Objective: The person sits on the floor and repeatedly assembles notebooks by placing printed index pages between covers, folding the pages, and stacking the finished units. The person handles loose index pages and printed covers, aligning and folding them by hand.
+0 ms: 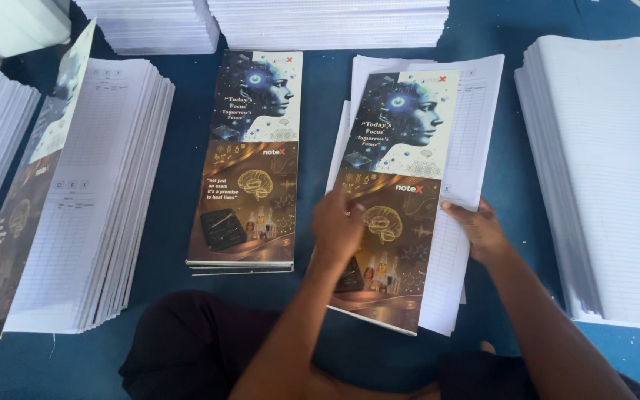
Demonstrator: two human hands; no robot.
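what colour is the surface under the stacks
Dark blue surface, clearest in the head view.

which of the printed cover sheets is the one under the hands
The right-hand cover sheet, lying askew on loose ruled pages. The left hand presses on it, the right hand grips the pages; the middle cover stack lies untouched.

Two hands, left and right, three printed covers, six stacks of white sheets

Glossy printed cover sheet on matt ruled paper; blue cloth-like floor.
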